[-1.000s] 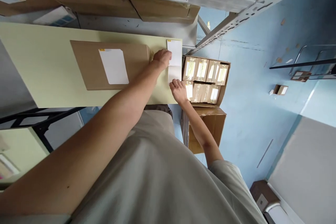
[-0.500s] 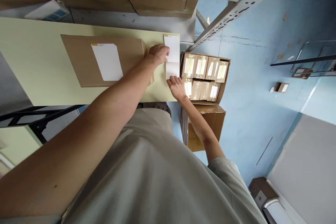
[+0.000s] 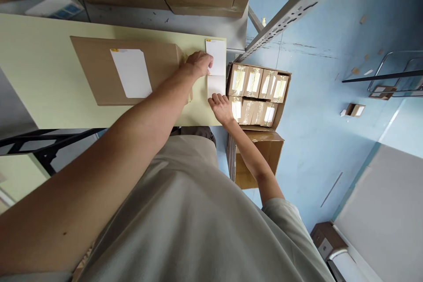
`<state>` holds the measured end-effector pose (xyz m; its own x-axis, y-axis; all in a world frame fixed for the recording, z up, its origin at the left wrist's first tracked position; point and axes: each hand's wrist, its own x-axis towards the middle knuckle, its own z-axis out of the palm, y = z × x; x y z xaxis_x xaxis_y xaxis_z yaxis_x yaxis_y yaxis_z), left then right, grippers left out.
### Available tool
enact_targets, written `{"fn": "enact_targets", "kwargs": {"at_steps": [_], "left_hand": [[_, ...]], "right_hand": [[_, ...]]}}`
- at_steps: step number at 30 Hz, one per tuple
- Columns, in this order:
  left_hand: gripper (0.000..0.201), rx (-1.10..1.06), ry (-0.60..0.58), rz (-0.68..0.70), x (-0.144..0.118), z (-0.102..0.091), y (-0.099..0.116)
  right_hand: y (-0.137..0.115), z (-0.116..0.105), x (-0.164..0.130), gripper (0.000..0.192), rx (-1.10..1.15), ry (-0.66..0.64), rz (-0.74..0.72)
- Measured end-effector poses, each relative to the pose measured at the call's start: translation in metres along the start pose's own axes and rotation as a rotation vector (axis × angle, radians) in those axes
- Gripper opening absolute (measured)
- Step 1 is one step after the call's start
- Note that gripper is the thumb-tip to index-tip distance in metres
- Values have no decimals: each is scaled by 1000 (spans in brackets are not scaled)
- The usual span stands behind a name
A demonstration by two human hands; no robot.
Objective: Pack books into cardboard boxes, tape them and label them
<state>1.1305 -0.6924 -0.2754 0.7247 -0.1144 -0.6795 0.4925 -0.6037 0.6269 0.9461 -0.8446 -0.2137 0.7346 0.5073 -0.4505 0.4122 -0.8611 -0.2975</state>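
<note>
On your pale-yellow bench, a brown cardboard box bears a white label, its print too small to read. Your left hand, fingers curled narrow, meets the left edge of a two-part white sheet at the bench's right end; your right hand bunches at its lower edge. I cannot tell whether either pinches it. Rightward, an open carton holds taped boxes; blue floor stretches beyond.

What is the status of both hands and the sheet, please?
Left hand at left edge of sheet; right hand at its near end. Sheet on table. Box close by left hand.
</note>
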Motion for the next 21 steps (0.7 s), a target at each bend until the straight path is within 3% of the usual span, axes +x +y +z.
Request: {"fn": "enact_targets", "kwargs": {"at_steps": [8, 13, 21], "left_hand": [[30, 461, -74, 120, -5, -6, 2], [40, 726, -100, 96, -26, -2, 22], [33, 626, -184, 172, -58, 18, 45]], "right_hand": [[19, 5, -16, 43, -48, -126, -15], [26, -1, -22, 43, -41, -99, 7], [16, -11, -12, 45, 6, -35, 43]]}}
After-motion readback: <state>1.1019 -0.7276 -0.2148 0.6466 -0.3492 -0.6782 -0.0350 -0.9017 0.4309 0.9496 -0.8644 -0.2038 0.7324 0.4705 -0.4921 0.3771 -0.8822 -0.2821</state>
